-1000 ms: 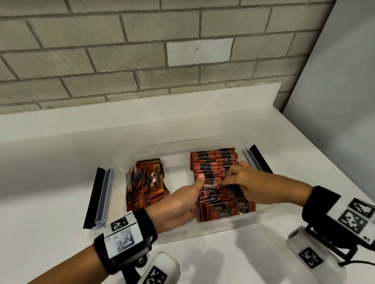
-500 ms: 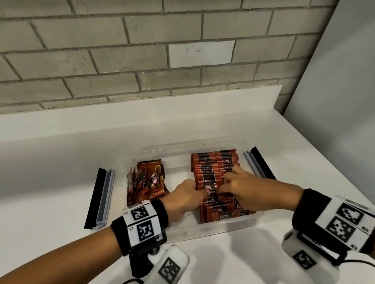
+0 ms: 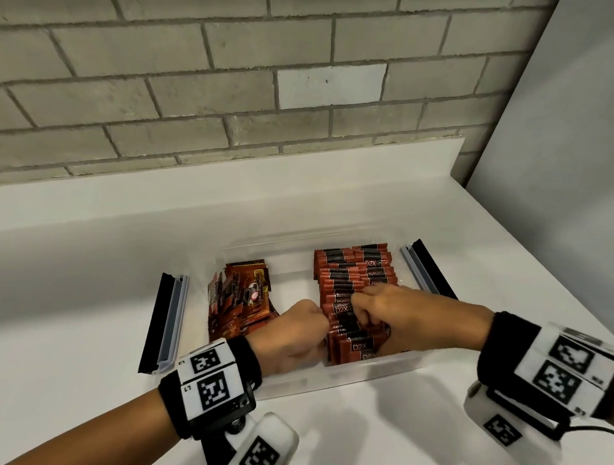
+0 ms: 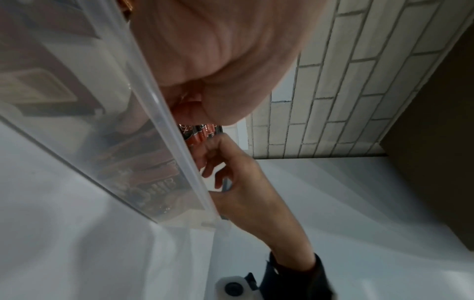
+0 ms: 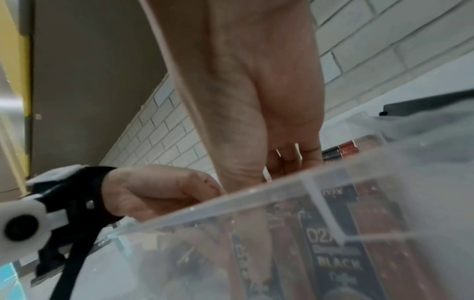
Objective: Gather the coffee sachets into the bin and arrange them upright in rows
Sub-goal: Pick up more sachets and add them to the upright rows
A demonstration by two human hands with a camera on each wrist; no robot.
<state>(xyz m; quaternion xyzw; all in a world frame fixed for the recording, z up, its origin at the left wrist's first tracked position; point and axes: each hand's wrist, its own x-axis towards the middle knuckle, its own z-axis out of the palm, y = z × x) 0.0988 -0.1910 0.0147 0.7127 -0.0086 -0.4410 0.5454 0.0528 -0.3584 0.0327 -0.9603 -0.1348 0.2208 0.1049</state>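
A clear plastic bin (image 3: 326,379) sits on the white counter. Red-and-black D2X sachets (image 3: 350,270) stand packed in rows in its right half. Brown sachets (image 3: 242,293) lean loosely in its left half. My left hand (image 3: 320,325) is a fist with its fingers curled at the left side of the red row near the front. My right hand (image 3: 362,308) is curled over the sachet tops in the middle of that row, pinching some. In the left wrist view, the right hand (image 4: 231,172) grips the sachets (image 4: 202,132) over the bin rim (image 4: 166,113). Both sets of fingertips are hidden among the sachets.
A black-and-grey strip lies on each side of the bin, one on the left (image 3: 165,321) and one on the right (image 3: 424,267). A brick wall (image 3: 198,102) runs behind the counter's raised back edge. A grey panel (image 3: 570,139) closes off the right side.
My left hand has rolled from thumb-up into a fist and moved in against the red row. My right hand has curled tighter and shifted slightly toward me along the row.
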